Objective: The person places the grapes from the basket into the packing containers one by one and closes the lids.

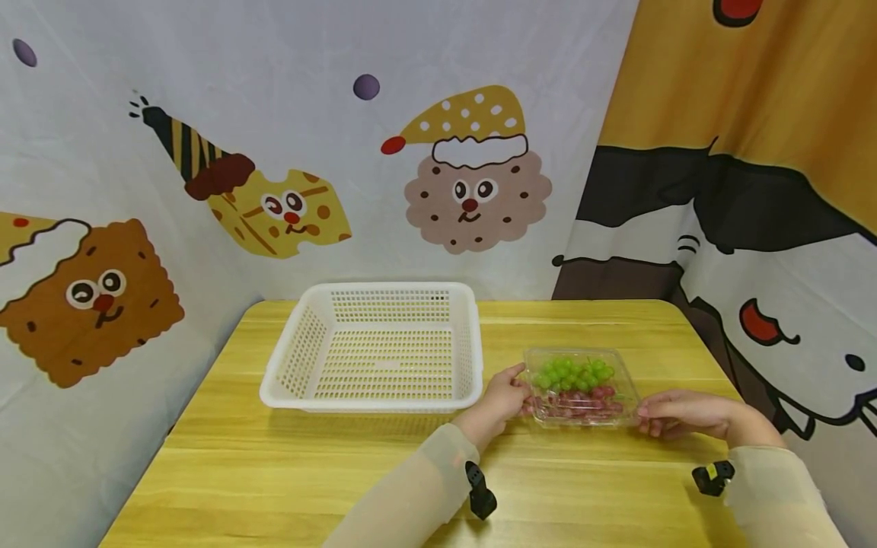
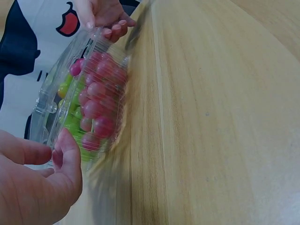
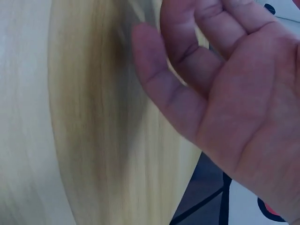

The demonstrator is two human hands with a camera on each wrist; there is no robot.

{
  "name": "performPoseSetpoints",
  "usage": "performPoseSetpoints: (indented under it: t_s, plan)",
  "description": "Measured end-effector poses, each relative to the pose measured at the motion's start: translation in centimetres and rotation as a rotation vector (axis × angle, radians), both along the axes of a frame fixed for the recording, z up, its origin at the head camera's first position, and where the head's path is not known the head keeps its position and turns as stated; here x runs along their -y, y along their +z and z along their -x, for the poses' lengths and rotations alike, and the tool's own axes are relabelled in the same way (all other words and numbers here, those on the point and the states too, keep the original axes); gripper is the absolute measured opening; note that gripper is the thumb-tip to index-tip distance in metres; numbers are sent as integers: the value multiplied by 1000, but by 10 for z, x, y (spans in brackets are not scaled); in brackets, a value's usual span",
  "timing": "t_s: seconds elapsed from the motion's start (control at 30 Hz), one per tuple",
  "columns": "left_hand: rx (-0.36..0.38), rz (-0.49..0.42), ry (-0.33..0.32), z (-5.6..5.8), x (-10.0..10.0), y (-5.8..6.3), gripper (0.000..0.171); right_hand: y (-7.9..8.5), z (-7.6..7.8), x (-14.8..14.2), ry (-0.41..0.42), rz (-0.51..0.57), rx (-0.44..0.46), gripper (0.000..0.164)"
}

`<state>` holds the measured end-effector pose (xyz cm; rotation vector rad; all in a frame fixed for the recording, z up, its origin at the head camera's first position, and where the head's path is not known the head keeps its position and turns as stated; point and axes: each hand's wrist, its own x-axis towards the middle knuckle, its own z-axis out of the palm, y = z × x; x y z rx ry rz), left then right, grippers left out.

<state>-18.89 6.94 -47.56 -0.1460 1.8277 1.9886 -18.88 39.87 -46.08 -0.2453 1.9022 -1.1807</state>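
Note:
A clear plastic clamshell box [image 1: 626, 383] is between my two hands over the right half of the table. Through its walls show green grapes [image 1: 572, 374] at the back and red grapes [image 1: 582, 405] at the front. My left hand [image 1: 499, 401] pinches the box's left side; in the left wrist view its thumb and fingers grasp the plastic edge. On the opposite side my right hand [image 1: 692, 415] holds the right edge with fingertips and thumb. In the right wrist view the right hand's fingers [image 3: 187, 70] are curled, and the box is out of sight.
A white perforated plastic basket [image 1: 473, 380] stands left of the box on the wooden table [image 1: 274, 472]. Behind the table hangs a cloth [image 1: 308, 61] printed with cartoon biscuits and cheese.

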Motion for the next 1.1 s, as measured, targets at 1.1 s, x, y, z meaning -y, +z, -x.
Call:
performPoseSetpoints:
  t_s: [1.1]
  plan:
    - [12, 12, 39, 2, -7, 0, 51, -8, 1, -2, -36, 195, 24, 26]
